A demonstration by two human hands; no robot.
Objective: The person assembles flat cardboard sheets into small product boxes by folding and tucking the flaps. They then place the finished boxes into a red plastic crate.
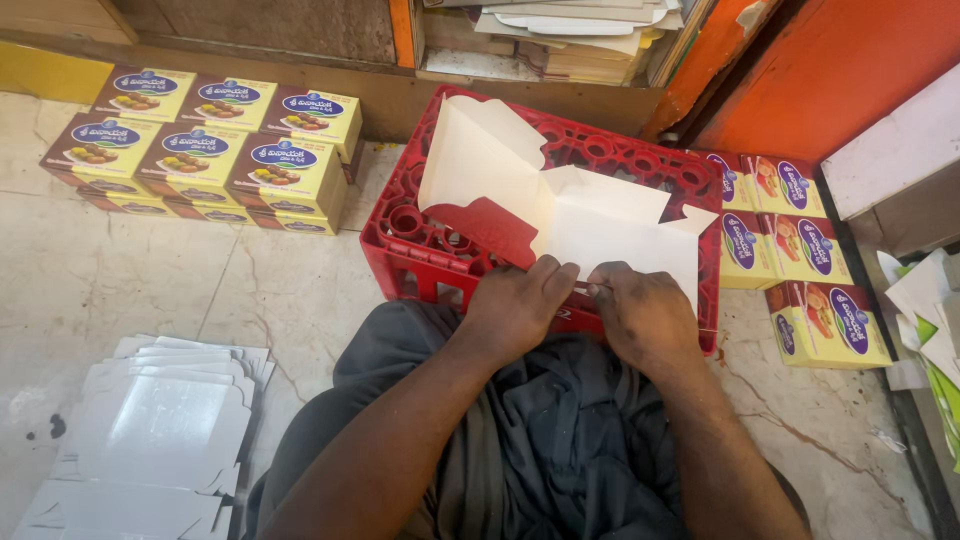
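A flat white cardboard box blank (pixel 590 225) lies unfolded across the top of a red plastic crate (pixel 425 245) in front of me. My left hand (pixel 515 305) presses its fingers on the blank's near edge. Beside it, my right hand (pixel 645 315) pinches the same edge, with the two hands almost touching. One flap of the blank stands up at the crate's far left side.
Folded yellow boxes (pixel 200 150) are stacked on the marble floor at the back left. More yellow boxes (pixel 800 250) lie right of the crate. A pile of flat white blanks (pixel 160 430) sits at my left. Papers fill a shelf (pixel 570 35) behind.
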